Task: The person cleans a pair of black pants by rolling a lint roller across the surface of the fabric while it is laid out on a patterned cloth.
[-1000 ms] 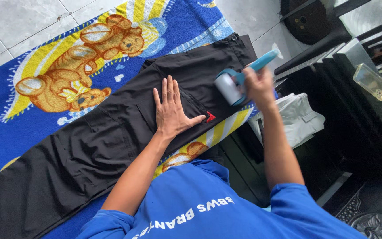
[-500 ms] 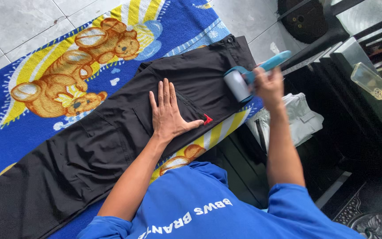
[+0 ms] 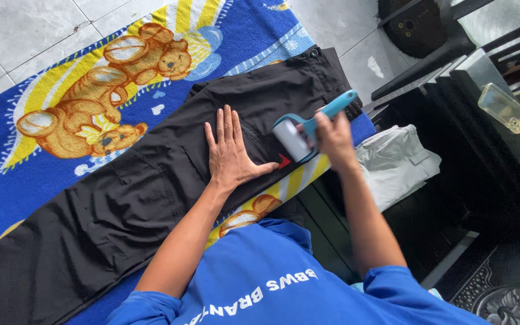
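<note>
Trousers [image 3: 121, 204]: black, long axis running diagonally away from the waistband.
Left hand [image 3: 230, 153]: spread flat, pinning cloth.
Right hand [image 3: 332, 135]: nearer waistband, gripping lint roller [image 3: 293, 139], just beside left thumb.

The black trousers [image 3: 151, 180] lay flat and stretched out along a blue bear-print blanket [image 3: 49, 156] — waistband toward the upper right. The lint roller [image 3: 305, 132] — white roll, light-blue handle — rested tilted on the cloth near the waistband.

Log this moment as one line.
left hand: flat on black trousers | right hand: grips lint roller on trousers | under: blue blanket
</note>
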